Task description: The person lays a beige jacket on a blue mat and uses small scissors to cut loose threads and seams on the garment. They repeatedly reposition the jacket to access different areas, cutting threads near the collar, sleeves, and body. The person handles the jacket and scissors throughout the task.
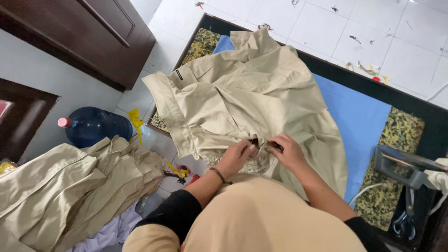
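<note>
Both hands pinch the near edge of the khaki shirt [242, 93], which lies spread on the blue-padded tabletop [364, 116]: the left hand [238, 156] and right hand [287, 151] each close their grip on fabric around a small dark part between them. Judged from this, the step goes best with the cloth beyond the grip flat and both pinches close together.

You see a matt cloth shirt [252, 88], a glossy plastic water jug [95, 125], and smooth shiny floor tiles [373, 28].

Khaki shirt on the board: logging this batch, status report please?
Left hand and right hand pinching khaki shirt at near hem. Shirt spread over blue pad. Nothing blocking.
</note>
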